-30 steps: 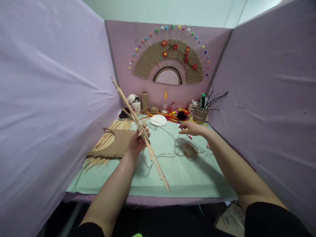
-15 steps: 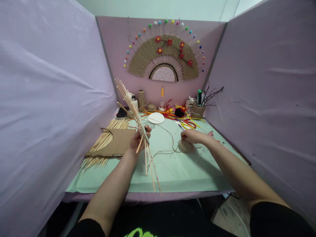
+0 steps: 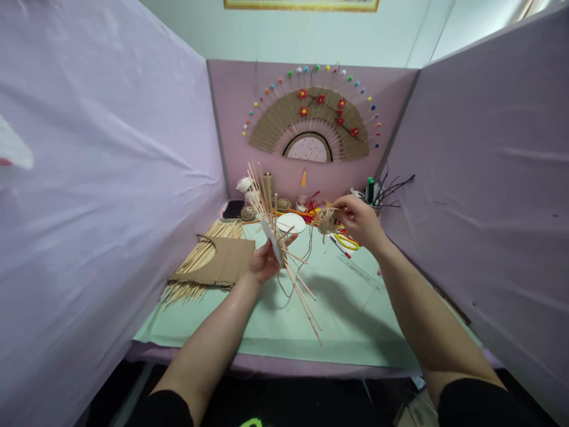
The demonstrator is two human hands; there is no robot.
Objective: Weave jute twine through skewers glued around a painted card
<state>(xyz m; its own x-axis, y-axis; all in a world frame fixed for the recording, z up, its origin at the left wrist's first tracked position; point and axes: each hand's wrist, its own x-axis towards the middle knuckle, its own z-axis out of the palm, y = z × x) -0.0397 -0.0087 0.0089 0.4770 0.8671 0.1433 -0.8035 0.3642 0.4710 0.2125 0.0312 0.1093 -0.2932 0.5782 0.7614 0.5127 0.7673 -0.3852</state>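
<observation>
My left hand (image 3: 265, 265) is closed round a bundle of thin bamboo sticks (image 3: 284, 249) and a small white piece, held above the green table mat (image 3: 338, 314). The sticks fan out above and below my fingers. My right hand (image 3: 361, 220) is lifted over the mat and pinches a small coil of jute twine (image 3: 327, 220). A loose strand of twine hangs from the coil down towards the sticks.
A cardboard fan piece with glued sticks (image 3: 212, 263) lies at the left of the mat. A white disc (image 3: 291, 223), yellow scissors (image 3: 347, 241), a pen cup (image 3: 372, 196), a phone (image 3: 233, 209) and coloured strips crowd the back. A finished fan (image 3: 311, 121) hangs on the rear wall.
My right hand picked the twine coil up off the mat and raised it. My left hand shifted right with the sticks, which have splayed further apart.
</observation>
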